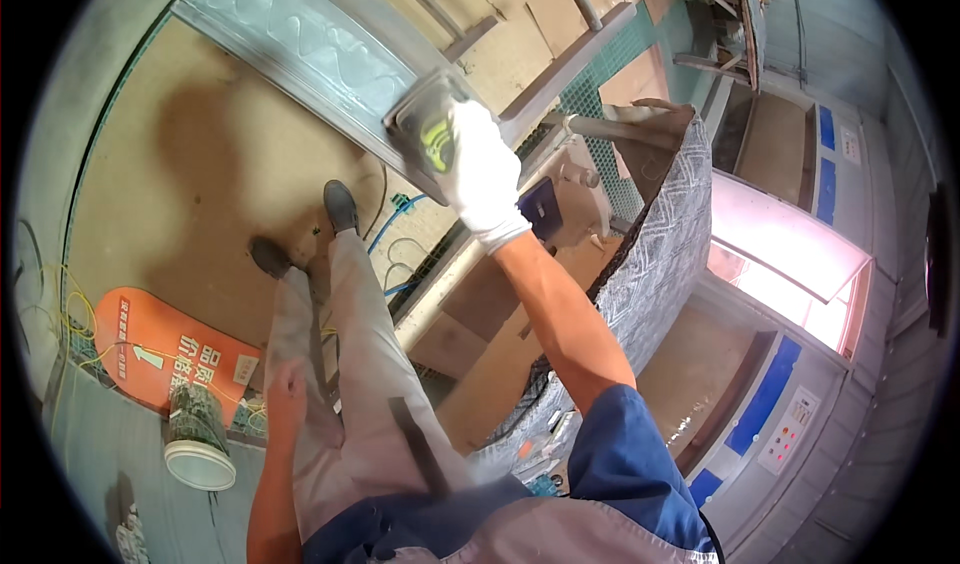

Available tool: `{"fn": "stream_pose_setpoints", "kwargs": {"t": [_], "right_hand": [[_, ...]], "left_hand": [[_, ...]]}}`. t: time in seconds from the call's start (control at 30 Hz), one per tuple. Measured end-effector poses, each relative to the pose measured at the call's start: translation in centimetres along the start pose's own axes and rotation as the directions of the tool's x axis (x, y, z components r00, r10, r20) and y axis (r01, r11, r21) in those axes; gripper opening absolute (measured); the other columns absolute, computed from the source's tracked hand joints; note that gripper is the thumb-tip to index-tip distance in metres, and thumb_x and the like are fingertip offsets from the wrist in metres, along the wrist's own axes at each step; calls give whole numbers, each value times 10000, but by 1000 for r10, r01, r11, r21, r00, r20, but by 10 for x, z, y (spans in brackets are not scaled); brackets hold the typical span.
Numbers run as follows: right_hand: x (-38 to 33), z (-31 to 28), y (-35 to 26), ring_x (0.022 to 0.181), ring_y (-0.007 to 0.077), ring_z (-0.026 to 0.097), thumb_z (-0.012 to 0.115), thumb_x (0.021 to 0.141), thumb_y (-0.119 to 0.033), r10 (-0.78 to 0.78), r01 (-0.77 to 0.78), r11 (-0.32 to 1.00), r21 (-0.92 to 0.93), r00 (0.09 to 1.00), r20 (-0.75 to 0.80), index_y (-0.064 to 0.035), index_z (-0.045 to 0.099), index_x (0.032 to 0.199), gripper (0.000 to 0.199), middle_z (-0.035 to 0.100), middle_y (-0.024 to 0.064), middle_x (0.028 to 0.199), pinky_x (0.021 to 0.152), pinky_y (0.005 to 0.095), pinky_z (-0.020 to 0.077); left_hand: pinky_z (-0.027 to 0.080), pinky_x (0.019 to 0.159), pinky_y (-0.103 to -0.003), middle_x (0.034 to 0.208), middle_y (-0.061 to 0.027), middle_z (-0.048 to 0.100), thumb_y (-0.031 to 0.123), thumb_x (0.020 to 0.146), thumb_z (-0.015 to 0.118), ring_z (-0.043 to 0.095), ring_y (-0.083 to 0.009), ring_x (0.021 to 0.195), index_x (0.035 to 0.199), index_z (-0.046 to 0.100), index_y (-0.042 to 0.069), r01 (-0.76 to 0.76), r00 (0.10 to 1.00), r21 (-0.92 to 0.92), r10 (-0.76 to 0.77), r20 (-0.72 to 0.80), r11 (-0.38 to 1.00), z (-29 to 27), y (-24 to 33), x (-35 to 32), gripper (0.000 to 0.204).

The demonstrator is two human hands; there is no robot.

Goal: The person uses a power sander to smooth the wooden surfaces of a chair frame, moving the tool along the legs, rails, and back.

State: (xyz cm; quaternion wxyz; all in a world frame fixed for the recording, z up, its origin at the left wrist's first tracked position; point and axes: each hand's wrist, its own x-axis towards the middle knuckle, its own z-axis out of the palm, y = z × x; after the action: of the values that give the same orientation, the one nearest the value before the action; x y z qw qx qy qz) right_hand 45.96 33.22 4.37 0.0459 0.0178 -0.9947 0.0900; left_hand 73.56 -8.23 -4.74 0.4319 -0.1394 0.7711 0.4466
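Observation:
My right hand (478, 176), in a white glove, is closed round a dark tool with green marks (428, 129), which looks like a handheld power sander. The tool is blurred and sits at the near right end of a long grey panel (300, 34) with a raised wavy pattern. Its underside is hidden. My left hand (288, 384) is bare and hangs low beside my left leg, away from the panel; its fingers are too blurred to make out.
An orange sign board (165, 349) and a bucket (200, 454) are at the lower left. A blue hose (385, 226) and cables lie near my feet. To the right are a patterned grey cloth (655, 244), a control panel with red lights (790, 429) and a bright window (780, 289).

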Motion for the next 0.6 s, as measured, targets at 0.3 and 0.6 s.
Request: {"fn": "stream_pose_setpoints", "kwargs": {"t": [0.3, 0.6], "right_hand": [[41, 8, -12, 1070, 368, 690, 718, 846, -64, -46, 46, 999, -11, 997, -64, -88, 632, 1399, 560, 691, 150, 1274, 885, 436, 598], [56, 10, -22, 1041, 366, 687, 749, 818, -60, -48, 47, 999, -25, 999, -1, -97, 624, 1426, 622, 680, 156, 1296, 881, 440, 594]], "left_hand": [[556, 969, -402, 1241, -177, 746, 118, 1034, 580, 721, -319, 1144, 1312, 694, 37, 157, 988, 90, -157, -10, 984, -48, -63, -27, 311], [561, 964, -427, 1209, -217, 752, 237, 1062, 609, 730, -368, 1134, 1297, 701, 15, 144, 988, 45, -142, -61, 989, -58, -75, -21, 336]]}}
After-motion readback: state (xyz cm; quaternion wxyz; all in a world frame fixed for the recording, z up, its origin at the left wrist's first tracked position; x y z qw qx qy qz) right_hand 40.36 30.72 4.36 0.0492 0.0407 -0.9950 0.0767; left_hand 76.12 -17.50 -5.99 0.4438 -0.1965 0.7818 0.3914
